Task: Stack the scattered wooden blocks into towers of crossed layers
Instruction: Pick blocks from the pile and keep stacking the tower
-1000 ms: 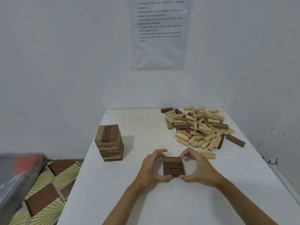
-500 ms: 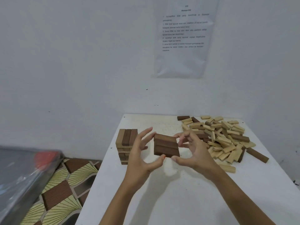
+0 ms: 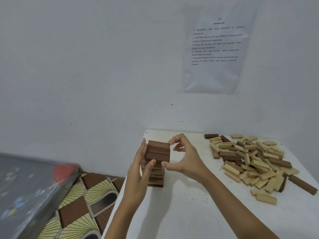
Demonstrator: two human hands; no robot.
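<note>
Nearest, the left hand [image 3: 138, 169] clasps the dark bundle [image 3: 158, 152] from its left side, and the right hand [image 3: 186, 159] pinches its right end with curled fingers. The bundle sits squarely over the tower [image 3: 155, 177] at the tabletop's [image 3: 189, 213] left edge, long axes left-right. Beyond it lies the loose pile [image 3: 250, 161].

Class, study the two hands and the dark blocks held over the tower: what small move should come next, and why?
Probably ease the dark blocks down squarely onto the tower, then let go. The left hand grips their left side, the right hand pinches their right edge, and they sit directly above the tower; whether they touch it yet is unclear.
</note>
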